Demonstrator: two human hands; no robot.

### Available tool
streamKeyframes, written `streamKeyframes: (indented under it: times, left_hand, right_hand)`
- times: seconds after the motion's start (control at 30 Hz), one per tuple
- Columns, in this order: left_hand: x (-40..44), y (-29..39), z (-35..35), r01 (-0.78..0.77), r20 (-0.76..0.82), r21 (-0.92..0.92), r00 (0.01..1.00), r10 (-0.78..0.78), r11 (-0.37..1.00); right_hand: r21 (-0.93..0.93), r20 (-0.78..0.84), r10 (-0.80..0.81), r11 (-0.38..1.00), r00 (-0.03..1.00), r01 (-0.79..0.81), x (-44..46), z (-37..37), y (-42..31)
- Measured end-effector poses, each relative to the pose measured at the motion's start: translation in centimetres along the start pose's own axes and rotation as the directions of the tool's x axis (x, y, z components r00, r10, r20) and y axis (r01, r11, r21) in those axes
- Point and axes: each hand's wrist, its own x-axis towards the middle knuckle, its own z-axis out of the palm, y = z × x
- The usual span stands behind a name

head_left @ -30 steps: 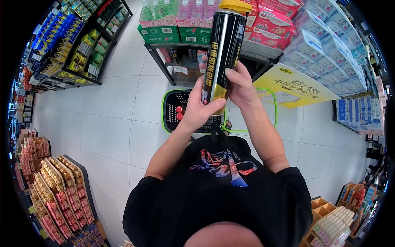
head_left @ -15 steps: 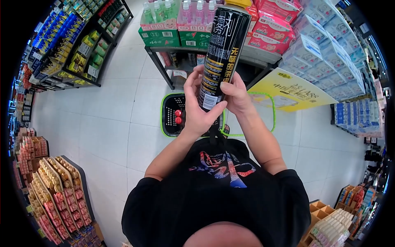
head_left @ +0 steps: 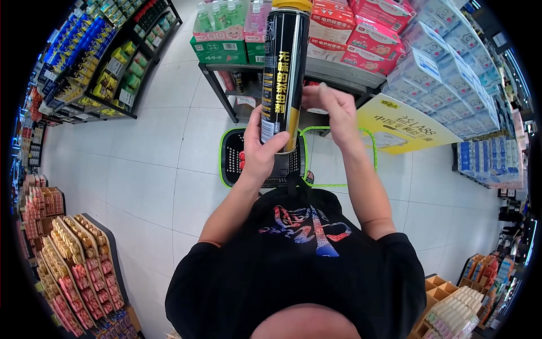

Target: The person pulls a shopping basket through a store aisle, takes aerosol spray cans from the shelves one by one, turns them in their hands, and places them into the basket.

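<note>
My left hand [head_left: 261, 148] is wrapped around the lower part of a tall black insecticide spray can [head_left: 285, 73] with a yellow cap, its thumb across the front. The can stands nearly upright, large yellow characters facing me. To its right, my right hand [head_left: 334, 110] is off the can with its fingers loosely bent and apart, the fingertips close to the can's side and partly hidden. Below both hands, a black shopping basket [head_left: 230, 164] with a green rim sits on the floor, holding red-topped items [head_left: 242, 160] partly covered by my left hand.
Ahead stands a display table [head_left: 214, 66] with green and pink bottles [head_left: 221, 20] and red boxes [head_left: 375, 42]. Stacked tissue packs [head_left: 446, 62] and a yellow sign [head_left: 389, 124] are at right. Shelves [head_left: 113, 62] line the left; a snack rack [head_left: 84, 271] stands lower left.
The spray can has turned in my left hand, bringing the yellow characters to the front, and shifted left. My right hand has let go of it and moved to the right.
</note>
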Motion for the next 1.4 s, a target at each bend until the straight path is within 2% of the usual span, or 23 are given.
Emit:
streamKeyframes:
  times: [0.03,0.17,0.33,0.43,0.5,0.7,0.8,0.87,0.9,0.97,1.03,1.1,1.17,1.23,1.3,1.37,1.4]
  left_hand:
    - [0.1,-0.2,-0.4,0.024,0.007,-0.033,1.000,-0.024,0.999]
    - [0.0,0.3,-0.2,0.049,0.014,-0.043,0.999,-0.049,0.998]
    - [-0.1,0.0,0.1,0.065,0.068,-0.022,0.996,-0.063,0.998]
    - [-0.6,-0.1,0.4,0.098,0.092,-0.017,0.991,-0.096,0.995]
    - [-0.8,-0.4,0.3,0.131,0.106,0.002,0.986,-0.130,0.991]
    - [-1.2,-1.3,0.0,0.140,0.105,0.102,0.983,-0.151,0.985]
    - [-1.1,-1.3,0.0,0.166,0.081,0.046,0.982,-0.170,0.985]
    - [-1.0,-0.3,0.1,0.406,0.224,-0.260,0.908,-0.354,0.876]
    - [-0.9,-0.3,-0.2,0.408,0.225,-0.259,0.907,-0.356,0.876]
    - [-0.6,-1.0,-1.0,0.613,0.479,-0.420,0.776,-0.411,0.669]
    - [-0.7,-1.9,-1.6,0.621,0.518,-0.431,0.764,-0.384,0.655]
    - [-0.7,-2.2,-1.5,0.576,0.524,-0.333,0.771,-0.361,0.746]
    - [-0.9,-2.0,-0.9,0.576,0.492,-0.307,0.778,-0.391,0.758]
    - [-1.1,-2.0,-0.4,0.458,0.342,-0.048,0.843,-0.416,0.888]
    - [-1.3,-2.2,0.3,0.418,0.311,-0.004,0.864,-0.396,0.909]
    - [-1.6,-2.1,1.0,0.232,0.217,0.214,0.936,-0.278,0.949]
    - [-1.6,-1.9,1.2,0.202,0.190,0.326,0.943,-0.273,0.924]
  right_hand:
    - [0.074,-0.073,0.023,0.997,0.997,-0.018,0.4,-0.5,-0.1]
    - [0.118,-0.267,-0.080,0.986,0.960,0.115,1.3,-0.4,-1.5]
    - [0.194,-0.237,-0.079,0.973,0.968,0.127,2.1,0.3,-2.4]
    - [0.231,-0.214,-0.028,0.970,0.977,0.078,2.4,0.4,-2.3]
    - [0.279,-0.130,0.051,0.960,0.990,-0.013,2.4,0.2,-2.1]
    - [0.319,-0.190,0.083,0.948,0.978,-0.018,2.5,0.4,-1.0]
    - [0.358,-0.211,0.110,0.933,0.971,-0.028,2.4,-0.1,-0.3]
    - [0.462,-0.197,0.119,0.887,0.973,-0.015,2.2,-0.1,-0.2]
    - [0.464,-0.198,0.120,0.886,0.973,-0.015,2.1,0.0,-0.2]
    - [0.544,-0.149,0.144,0.838,0.978,-0.041,1.7,0.1,-0.2]
    - [0.560,-0.143,0.157,0.827,0.977,-0.051,1.5,0.2,-0.1]
    - [0.531,-0.108,0.126,0.846,0.986,-0.050,1.3,0.2,0.1]
    - [0.518,-0.099,0.107,0.854,0.989,-0.041,1.5,0.1,0.6]
    - [0.515,-0.097,0.079,0.857,0.992,-0.018,1.6,0.2,0.8]
    - [0.506,-0.134,0.089,0.863,0.987,-0.009,1.5,0.3,0.7]
    - [0.493,-0.165,0.093,0.870,0.982,0.001,1.3,0.2,0.7]
    - [0.479,-0.173,0.089,0.878,0.981,0.005,1.3,0.1,0.8]
